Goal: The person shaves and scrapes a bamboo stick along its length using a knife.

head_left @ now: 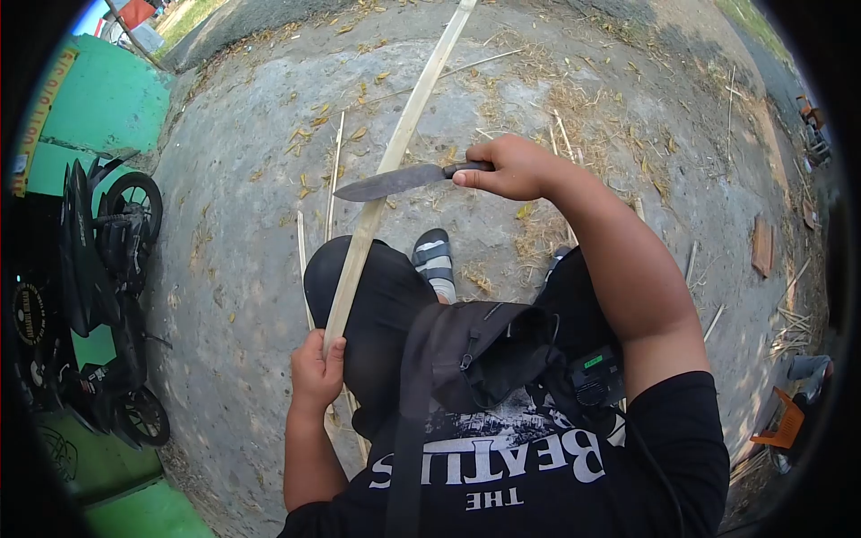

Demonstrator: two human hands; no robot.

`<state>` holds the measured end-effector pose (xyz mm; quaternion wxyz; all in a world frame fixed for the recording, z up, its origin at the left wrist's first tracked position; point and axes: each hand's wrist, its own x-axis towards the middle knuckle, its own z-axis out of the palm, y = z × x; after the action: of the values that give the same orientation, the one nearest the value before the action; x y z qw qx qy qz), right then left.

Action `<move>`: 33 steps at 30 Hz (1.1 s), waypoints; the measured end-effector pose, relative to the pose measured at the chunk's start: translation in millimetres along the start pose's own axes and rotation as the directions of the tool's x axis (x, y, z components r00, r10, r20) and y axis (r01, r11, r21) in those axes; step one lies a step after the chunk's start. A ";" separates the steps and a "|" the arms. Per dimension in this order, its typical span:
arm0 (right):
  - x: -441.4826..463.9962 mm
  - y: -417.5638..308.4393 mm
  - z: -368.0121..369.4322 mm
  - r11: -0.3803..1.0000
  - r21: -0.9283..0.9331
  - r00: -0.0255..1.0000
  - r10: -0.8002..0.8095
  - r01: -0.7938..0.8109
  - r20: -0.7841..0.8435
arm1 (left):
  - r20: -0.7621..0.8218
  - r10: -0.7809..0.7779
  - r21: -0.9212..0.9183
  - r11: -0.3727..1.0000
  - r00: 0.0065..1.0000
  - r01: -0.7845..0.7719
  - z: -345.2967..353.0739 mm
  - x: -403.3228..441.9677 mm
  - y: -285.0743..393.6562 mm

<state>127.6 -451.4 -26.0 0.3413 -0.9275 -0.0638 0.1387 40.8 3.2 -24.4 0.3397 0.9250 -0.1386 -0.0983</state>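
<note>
A long, pale strip that looks like split bamboo (414, 109) runs from my lap up past the top of the head view. Its near end is gripped by my left hand (318, 369), fingers wrapped round it beside my knee. My right hand (511, 169) is closed on the dark handle of a knife (390, 183). The broad grey blade lies across the strip around its middle, tip pointing left. Whether the edge bites into the strip, I cannot tell.
Thin strips (335, 170) lie on the concrete ground (242, 197) among dry leaves and shavings. A motorbike (112, 287) stands at the left by a green wall. An orange plastic object (778, 420) and a brick-coloured block (763, 246) are at the right. A black bag (475, 350) hangs at my front.
</note>
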 end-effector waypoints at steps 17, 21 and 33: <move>5.1 -20.1 18.1 0.996 -0.009 0.994 -0.090 0.090 -0.058 | -0.006 0.001 -0.025 1.000 1.000 -0.001 -0.7 2.1 -0.9; 3.6 -31.4 19.6 0.989 -0.093 0.992 -0.117 0.112 -0.053 | -0.012 0.015 -0.095 0.995 1.000 -0.016 1.9 1.7 0.8; -12.3 -37.1 16.1 0.986 0.009 0.985 -0.168 0.168 -0.033 | 0.170 -0.028 -0.378 0.921 0.985 0.091 -6.2 -18.7 -1.2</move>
<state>110.2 -416.0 -11.0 0.3580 -0.9189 -0.1357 0.0949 25.1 13.8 -18.9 0.4988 0.8334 -0.1155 -0.2083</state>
